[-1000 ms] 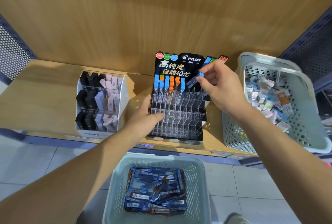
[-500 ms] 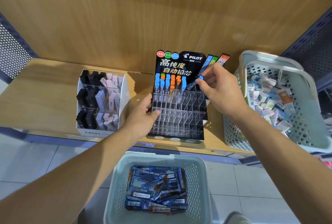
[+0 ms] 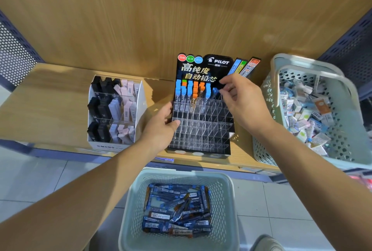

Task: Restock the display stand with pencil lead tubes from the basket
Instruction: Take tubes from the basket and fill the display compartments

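Right hand (image 3: 243,101) is pinching a blue-capped lead tube (image 3: 216,90) at the top row of the display stand (image 3: 201,134), beside filled slots. Left hand (image 3: 161,130) is clasping the stand's left edge. Header (image 3: 218,62) is showing "PILOT". Stand is sitting near the shelf (image 3: 50,99) front edge; basket (image 3: 181,174) of tubes is lying below; MONO box (image 3: 112,147) is standing left, gap between.

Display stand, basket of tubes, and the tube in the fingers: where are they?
Display stand (image 3: 201,130), head view, empty clear slots.
Basket of tubes (image 3: 181,172), head view, far rim.
Blue-capped tube (image 3: 215,90), head view, blue cap.
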